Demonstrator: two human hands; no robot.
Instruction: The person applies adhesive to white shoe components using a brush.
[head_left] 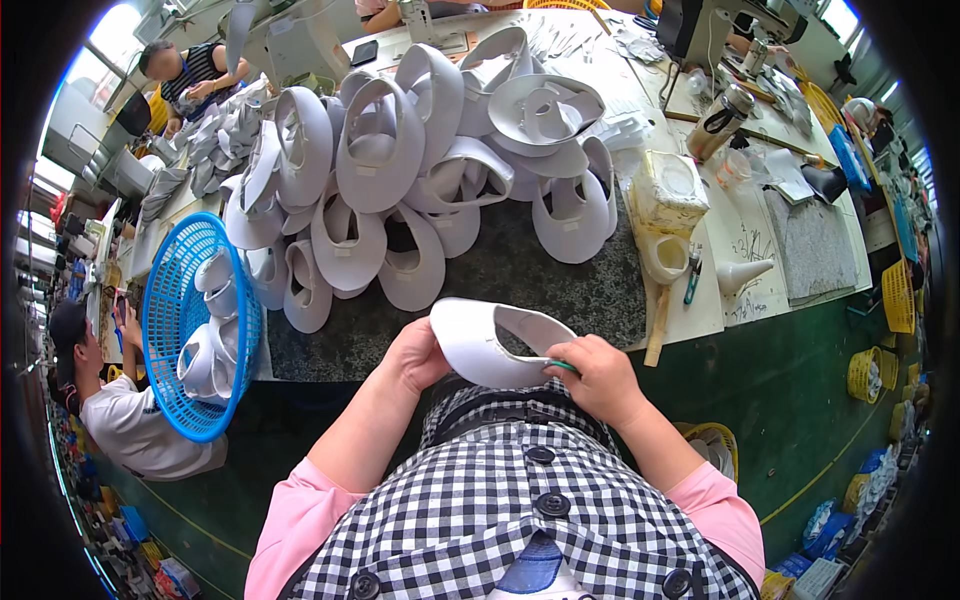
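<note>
A white shoe upper (468, 335) is held in front of my waist, tilted, its oval opening toward the far right. My left hand (418, 355) is closed on its rounded end. My right hand (597, 375) is closed at the other end, its fingers at the rim of the opening. A thin green stick-like tool (562, 366) pokes out from those fingers; the rest is hidden by the hand. Beyond it, a heap of similar white shoe uppers (375, 160) lies on the dark mottled work mat (520, 270).
To the left stands a blue plastic basket (160, 330) with several white uppers. At right on the table are a glue-crusted container (672, 190), a brush with a wooden handle (657, 325), a teal pen (692, 282) and a thermos (720, 122). A co-worker (140, 420) is at left.
</note>
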